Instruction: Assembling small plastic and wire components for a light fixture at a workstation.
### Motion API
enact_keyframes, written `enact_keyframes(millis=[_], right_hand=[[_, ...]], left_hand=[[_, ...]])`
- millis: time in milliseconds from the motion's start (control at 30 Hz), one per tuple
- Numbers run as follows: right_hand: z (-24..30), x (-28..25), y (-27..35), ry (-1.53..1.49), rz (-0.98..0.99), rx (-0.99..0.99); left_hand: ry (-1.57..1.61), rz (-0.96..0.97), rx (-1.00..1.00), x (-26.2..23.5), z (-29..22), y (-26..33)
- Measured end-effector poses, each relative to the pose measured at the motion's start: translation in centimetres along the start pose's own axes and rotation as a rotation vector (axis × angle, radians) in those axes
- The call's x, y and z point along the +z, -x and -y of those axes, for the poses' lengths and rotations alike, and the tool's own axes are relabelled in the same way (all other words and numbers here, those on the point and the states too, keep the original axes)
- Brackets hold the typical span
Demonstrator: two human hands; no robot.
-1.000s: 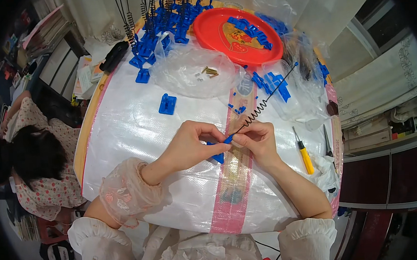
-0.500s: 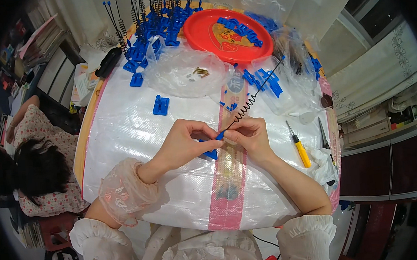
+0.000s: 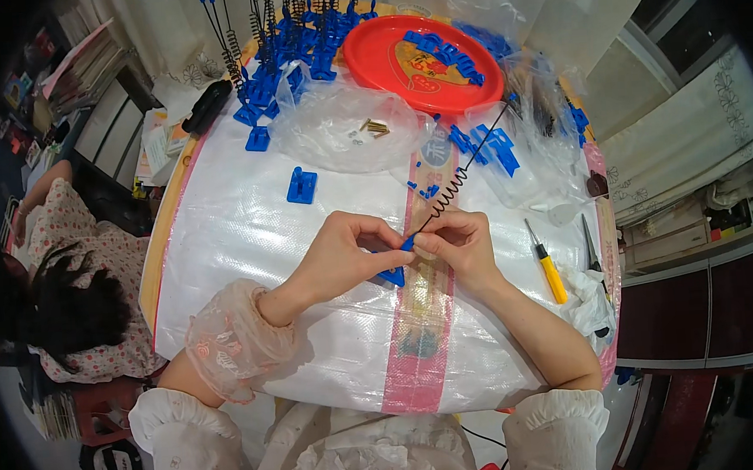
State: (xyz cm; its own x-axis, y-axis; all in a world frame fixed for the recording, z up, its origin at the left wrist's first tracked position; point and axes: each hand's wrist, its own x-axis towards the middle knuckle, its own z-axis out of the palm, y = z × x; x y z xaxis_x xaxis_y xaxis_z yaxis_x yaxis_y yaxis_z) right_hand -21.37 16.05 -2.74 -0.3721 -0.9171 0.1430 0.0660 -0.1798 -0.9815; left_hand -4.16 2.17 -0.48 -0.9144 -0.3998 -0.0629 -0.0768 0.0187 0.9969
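Blue base with black spring wire, held by two hands

Blue base (image 3: 392, 277) is over the table (image 3: 244, 209), on the near side of the red tray (image 3: 367, 68). The left hand (image 3: 340, 253) has its grip together, clamped on this base. The right hand (image 3: 464, 244) has its grip pinched at the low end of the black spring wire (image 3: 450, 193), where it meets the base; the fingers partly hide the exact contact. The wire rises slantwise toward the tray's right side. One loose blue base (image 3: 301, 186) stands nearer than the tray and to its left. Nearer and to its right lies a yellow screwdriver (image 3: 552, 279). Left of the tray stand many blue bases with spring wires (image 3: 323, 64).
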Motion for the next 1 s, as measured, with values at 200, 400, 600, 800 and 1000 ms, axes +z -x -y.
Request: enact_keyframes(millis=[200, 400, 600, 800, 1000], right_hand=[[-0.38, 0.01, -0.11, 0.016, 0.0, -0.035], [-0.17, 0.09, -0.03, 0.015, -0.018, -0.027], [-0.11, -0.06, -0.13, 0.045, 0.004, -0.017], [-0.23, -0.11, -0.13, 0.058, -0.009, -0.02], [-0.21, -0.06, -0.17, 0.048, -0.005, -0.024]], left_hand=[[0.051, 0.015, -0.007, -0.07, 0.19, 0.02], [0.024, 0.019, 0.012, 0.01, -0.01, -0.05], [0.027, 0.013, 0.015, -0.05, 0.22, -0.03], [0.05, 0.001, 0.044, 0.11, 0.25, -0.02], [0.041, 0.009, 0.034, -0.01, 0.42, -0.14]])
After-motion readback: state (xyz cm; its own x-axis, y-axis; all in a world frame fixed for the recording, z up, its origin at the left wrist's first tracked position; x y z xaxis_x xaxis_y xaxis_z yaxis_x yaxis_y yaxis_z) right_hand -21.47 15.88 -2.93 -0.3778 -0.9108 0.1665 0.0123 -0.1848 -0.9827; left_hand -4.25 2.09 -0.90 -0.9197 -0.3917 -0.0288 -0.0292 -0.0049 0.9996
